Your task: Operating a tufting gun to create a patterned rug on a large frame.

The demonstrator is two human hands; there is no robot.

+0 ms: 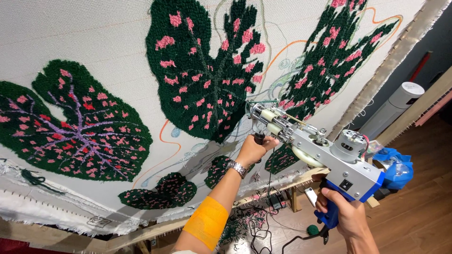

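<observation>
Pressing tufting gun [310, 141] into cloth [94, 37] beside dark green leaf [202, 70]; left hand [253, 149] gripping front handle, right hand [346, 214] gripping blue grip; steadying needed.

Wooden tufting frame [141, 234] carrying a stretched white backing cloth [94, 33]. Tufted dark green leaves with pink spots [202, 70] cover the cloth; its frayed edges overlap the frame's lower and right rails. Wooden floor [423, 216] bearing yarn scraps [245, 221] below the lower rail.

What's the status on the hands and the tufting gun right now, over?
Left hand grips the front handle. Right hand holds the blue rear grip. Tufting gun has its tip at the canvas, beside the middle green leaf. Nothing in the way.
</observation>
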